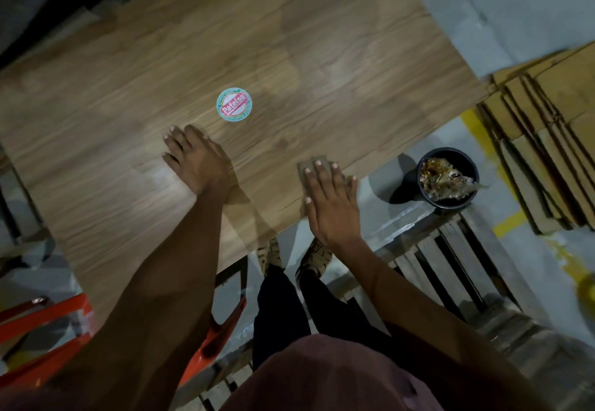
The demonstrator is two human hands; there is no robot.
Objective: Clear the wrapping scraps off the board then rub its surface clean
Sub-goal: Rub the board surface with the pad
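At the far left we see orange bars (42, 317) low in the view, beside the wood-grain board (289, 66) that fills most of the frame. Our left hand (196, 159) lies on the board, fingers straight and grasping nothing. Just beyond it sits 1 round sticker (234, 104) with red lettering. Further right, our right hand (331, 198) rests flat at the board's near edge, fingers straight, pressing down on a small brownish pad (314, 163) that shows past the fingertips. Right of that, off the board, a black bucket (448, 178) holds crumpled wrapping scraps (446, 178). At the far right, flattened cardboard sheets (547, 140) lie stacked on the floor, near yellow floor markings (512, 220).
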